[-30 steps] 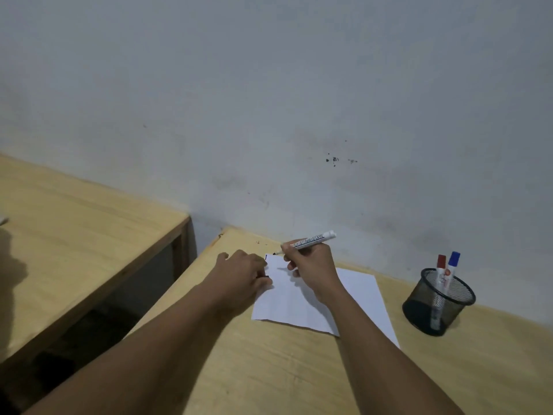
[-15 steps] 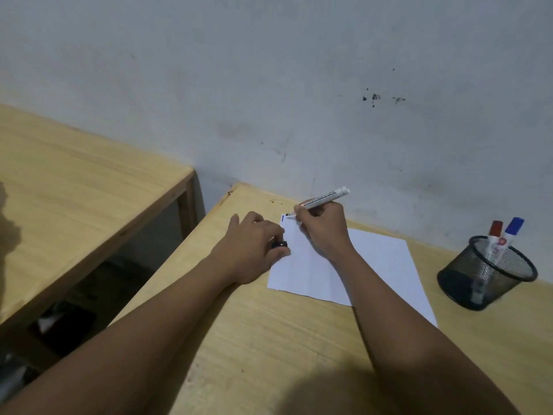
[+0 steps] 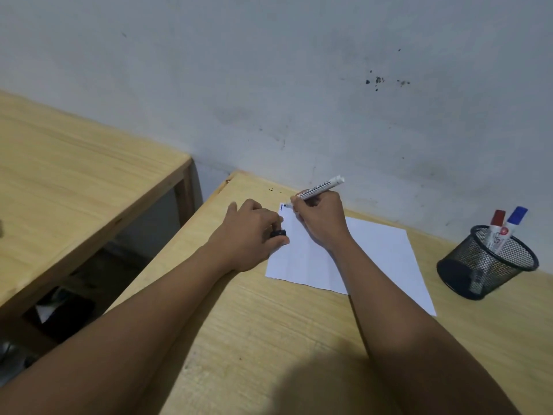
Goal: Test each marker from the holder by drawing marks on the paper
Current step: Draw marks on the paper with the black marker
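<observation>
A white sheet of paper [image 3: 380,253] lies on the wooden desk [image 3: 269,324]. My right hand [image 3: 321,220] grips a white marker [image 3: 321,187] with its tip touching the paper's far left corner, beside a short dark mark [image 3: 282,207]. My left hand [image 3: 254,232] rests on the paper's left edge and pinches the marker's black cap [image 3: 278,233]. At the right stands a black mesh holder [image 3: 486,262] with a red-capped marker [image 3: 495,227] and a blue-capped marker [image 3: 513,221] inside.
A grey wall [image 3: 299,85] runs right behind the desk. A second wooden table [image 3: 74,181] stands at the left, with a dark gap between the two. Small dark specks [image 3: 272,190] lie near the desk's far corner.
A short dark mark has appeared at the paper's far left corner under the marker tip. The camera view tilted down across the frames; both hands stay at the paper.
</observation>
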{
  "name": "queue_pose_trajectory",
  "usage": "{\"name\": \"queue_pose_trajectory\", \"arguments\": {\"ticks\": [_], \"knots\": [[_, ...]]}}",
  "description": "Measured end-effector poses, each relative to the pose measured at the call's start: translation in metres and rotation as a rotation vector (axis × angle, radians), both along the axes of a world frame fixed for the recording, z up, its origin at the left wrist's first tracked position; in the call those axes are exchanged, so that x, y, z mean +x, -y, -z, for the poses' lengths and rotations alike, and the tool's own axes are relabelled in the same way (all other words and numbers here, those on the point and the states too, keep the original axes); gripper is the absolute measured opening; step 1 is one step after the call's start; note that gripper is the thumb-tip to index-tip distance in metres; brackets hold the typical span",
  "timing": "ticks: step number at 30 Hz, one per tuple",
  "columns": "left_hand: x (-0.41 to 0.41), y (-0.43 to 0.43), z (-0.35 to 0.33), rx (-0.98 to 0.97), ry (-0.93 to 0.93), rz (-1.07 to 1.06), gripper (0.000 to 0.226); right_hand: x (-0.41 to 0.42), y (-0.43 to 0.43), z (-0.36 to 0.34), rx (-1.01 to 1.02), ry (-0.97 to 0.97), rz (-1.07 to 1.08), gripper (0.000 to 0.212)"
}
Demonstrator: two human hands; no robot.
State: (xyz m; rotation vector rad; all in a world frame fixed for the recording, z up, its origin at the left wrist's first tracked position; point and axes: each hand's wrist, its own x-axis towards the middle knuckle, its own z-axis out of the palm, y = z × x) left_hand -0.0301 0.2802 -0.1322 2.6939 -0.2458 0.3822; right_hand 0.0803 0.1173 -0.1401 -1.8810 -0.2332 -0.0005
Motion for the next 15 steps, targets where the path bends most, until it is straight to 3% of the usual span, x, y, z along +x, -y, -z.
{"name": "queue_pose_trajectory", "arguments": {"ticks": [7, 15], "knots": [[-0.0007, 0.0008, -0.0019, -0.014, 0.004, -0.006, 0.039, 0.0003, 0.0001, -0.0006, -0.044, 0.031, 0.003, 0.023], [-0.0006, 0.0009, -0.0021, -0.009, -0.007, -0.019, 0.037, 0.0005, 0.0026, -0.0018, -0.042, -0.014, -0.042, 0.028]]}}
